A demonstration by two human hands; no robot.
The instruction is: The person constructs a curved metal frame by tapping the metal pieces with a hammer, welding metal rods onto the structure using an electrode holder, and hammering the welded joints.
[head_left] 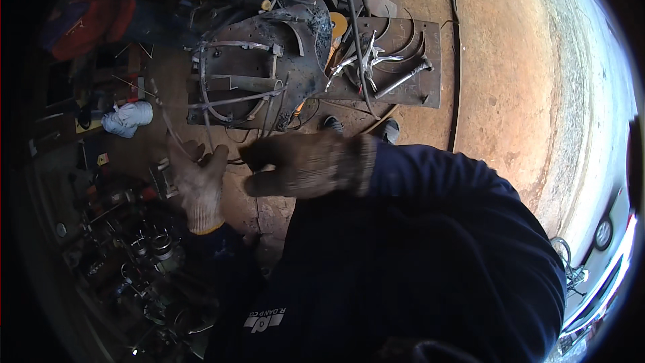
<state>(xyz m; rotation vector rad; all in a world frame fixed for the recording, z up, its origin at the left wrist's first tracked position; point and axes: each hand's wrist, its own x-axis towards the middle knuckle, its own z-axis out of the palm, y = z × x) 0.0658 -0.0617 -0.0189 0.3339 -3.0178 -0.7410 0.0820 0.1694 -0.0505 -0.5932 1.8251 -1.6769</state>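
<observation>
One rod (166,119) was apparently being positioned: left hand (199,185) in a half-closed grip, seemingly round it; right hand (306,165), at three o'clock, part-open, hold unclear; steadying seemed called for

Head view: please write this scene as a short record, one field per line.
Left hand: pale glove, at a thin curved rod; grip unclear
Right hand: dark-looking glove, right of the left one; hold unclear
Ahead: curved metal frame
Right of frame: metal tube on dark plate
Left of frame: crumpled pale cloth
</observation>
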